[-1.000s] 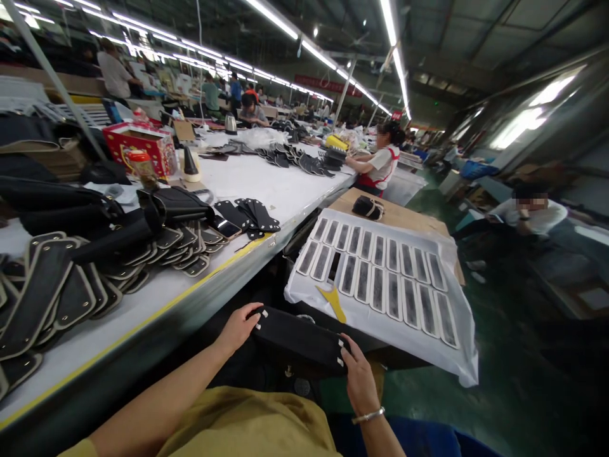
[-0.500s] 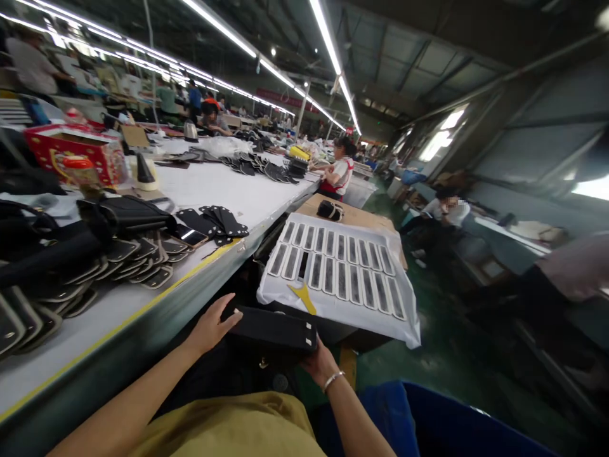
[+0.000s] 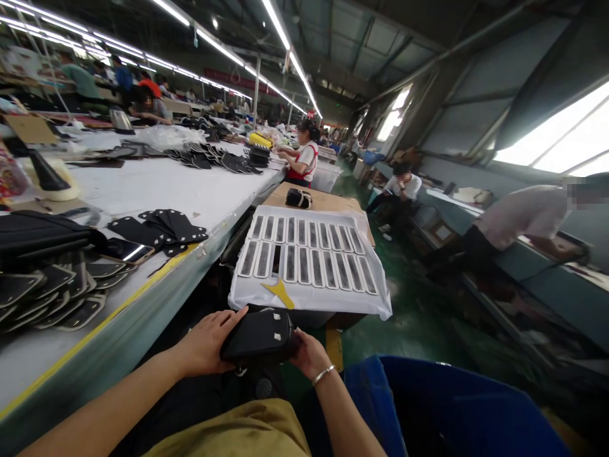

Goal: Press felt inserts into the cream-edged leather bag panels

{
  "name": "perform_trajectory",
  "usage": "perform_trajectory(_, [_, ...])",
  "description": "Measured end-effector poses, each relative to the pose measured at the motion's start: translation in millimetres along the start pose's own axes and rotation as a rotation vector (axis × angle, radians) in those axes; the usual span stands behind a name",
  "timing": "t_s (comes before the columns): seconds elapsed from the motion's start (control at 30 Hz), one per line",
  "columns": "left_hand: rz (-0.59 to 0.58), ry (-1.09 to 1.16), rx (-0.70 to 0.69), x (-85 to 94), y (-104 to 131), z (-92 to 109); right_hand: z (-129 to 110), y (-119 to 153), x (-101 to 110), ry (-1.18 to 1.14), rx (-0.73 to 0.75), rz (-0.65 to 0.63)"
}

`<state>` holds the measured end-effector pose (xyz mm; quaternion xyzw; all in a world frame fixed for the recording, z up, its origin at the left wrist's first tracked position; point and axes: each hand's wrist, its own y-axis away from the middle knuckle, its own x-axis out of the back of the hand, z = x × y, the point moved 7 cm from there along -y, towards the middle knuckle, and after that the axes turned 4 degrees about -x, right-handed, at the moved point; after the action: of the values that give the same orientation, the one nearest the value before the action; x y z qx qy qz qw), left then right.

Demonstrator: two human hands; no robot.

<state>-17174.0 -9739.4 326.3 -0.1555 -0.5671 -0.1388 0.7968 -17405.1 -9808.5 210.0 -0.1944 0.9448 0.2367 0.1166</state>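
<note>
A small black bag (image 3: pixel 254 336) with pale tabs on its upper face is held low in front of my body. My left hand (image 3: pixel 209 343) grips its left end, thumb and fingers wrapped round the edge. At the other end, my right hand (image 3: pixel 308 354) holds the bag's right side, its fingertips partly hidden behind it. Just beyond the bag lies a yellow Y-shaped tool (image 3: pixel 280 293) on a white-covered board (image 3: pixel 309 297). Rows of pale-edged dark strips (image 3: pixel 316 270) lie on that board.
On the long white table (image 3: pixel 157 190) at left are stacked black pieces (image 3: pixel 71 292), a phone (image 3: pixel 127 250) and flat black panels (image 3: pixel 164 227). A blue bin (image 3: pixel 457 393) stands at my right. A person in a red apron (image 3: pixel 304 158) works ahead; others sit or bend at right.
The bag has turned so its tabbed face shows more. My left hand has closed round its left end, where the fingers were more spread. The view has swung right.
</note>
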Motion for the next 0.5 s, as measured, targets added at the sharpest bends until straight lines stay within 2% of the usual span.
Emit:
perform_trajectory(0.1, [0.024,0.033,-0.013,3.8,2,-2,-1,9,5,-0.127,-0.067,-0.026])
perform_trajectory(0.23, [0.032,0.082,0.035,-1.5,-2,-10,15,12,-9,-0.179,-0.092,-0.080])
perform_trajectory(0.37, [0.036,0.137,0.036,-5.0,-7,-16,25,10,-22,-0.211,-0.061,-0.118])
perform_trajectory(0.5, [-0.003,0.156,0.067,-7.7,-8,-22,20,7,-20,-0.162,0.009,-0.114])
